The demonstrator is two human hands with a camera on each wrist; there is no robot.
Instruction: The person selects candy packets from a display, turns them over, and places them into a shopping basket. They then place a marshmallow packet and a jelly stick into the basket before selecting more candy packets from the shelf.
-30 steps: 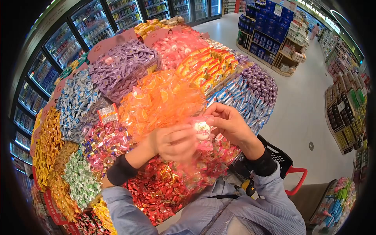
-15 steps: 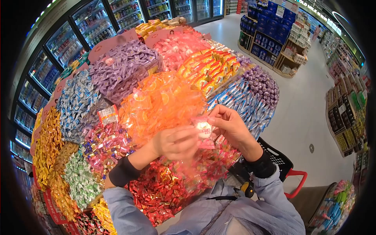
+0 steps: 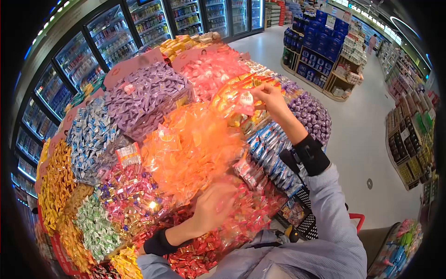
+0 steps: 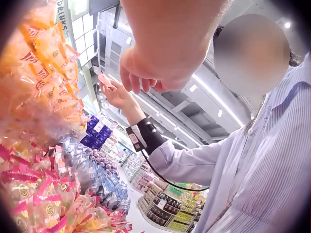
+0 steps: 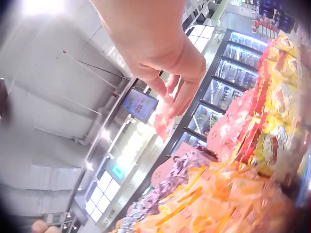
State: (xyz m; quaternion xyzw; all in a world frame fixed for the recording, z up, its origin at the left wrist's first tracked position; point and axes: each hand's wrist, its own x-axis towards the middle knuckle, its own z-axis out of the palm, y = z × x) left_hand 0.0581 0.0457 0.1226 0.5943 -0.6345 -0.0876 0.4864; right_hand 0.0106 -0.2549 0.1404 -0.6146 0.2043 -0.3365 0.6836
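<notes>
My right hand (image 3: 273, 101) pinches a small pink-and-white candy packet (image 3: 245, 101) by its edge, up over the yellow-and-red snack packets (image 3: 232, 88). In the right wrist view the pink packet (image 5: 163, 124) hangs from thumb and fingertips. My left hand (image 3: 213, 209), blurred, hovers low over pink-wrapped candies (image 3: 248, 211) and red-wrapped candies (image 3: 197, 253). Its fingers hang loosely curled with nothing in them, as the left wrist view shows of the same hand (image 4: 160, 63). Just beyond it lies a heap of orange packets (image 3: 186, 149).
Purple candies (image 3: 146, 88) and pink packets (image 3: 209, 67) fill bins farther back. Blue-and-white sticks (image 3: 274, 149) lie under my right forearm. A black basket (image 3: 309, 216) with a red handle stands at the stand's right side. Drink fridges (image 3: 109, 35) line the back left.
My right hand has carried the pink packet forward and up, away from my left hand. The left hand has let go of the packet and dropped back toward my body.
</notes>
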